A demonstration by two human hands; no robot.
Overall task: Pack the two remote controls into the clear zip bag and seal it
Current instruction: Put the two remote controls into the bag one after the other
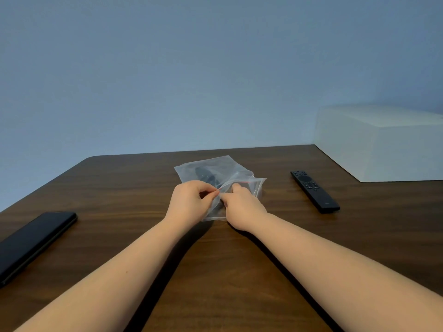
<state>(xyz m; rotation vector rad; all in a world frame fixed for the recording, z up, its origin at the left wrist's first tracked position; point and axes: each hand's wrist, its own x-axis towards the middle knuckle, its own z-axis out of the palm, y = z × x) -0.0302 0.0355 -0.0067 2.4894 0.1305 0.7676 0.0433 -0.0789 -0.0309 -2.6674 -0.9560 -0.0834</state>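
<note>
I see clear zip bag (217,174) lying mid-counter (215,271), dark remote (205,175) visible inside it. Left hand (189,203) pinching bag's red-lined mouth edge between thumb and fingers. Right hand (241,206) pinching same edge just beside left; fingertips nearly touching. Second remote (314,191) flat on counter, right of bag, well apart. Black flat case (31,243) at left edge. White box (383,142) far right.
</note>
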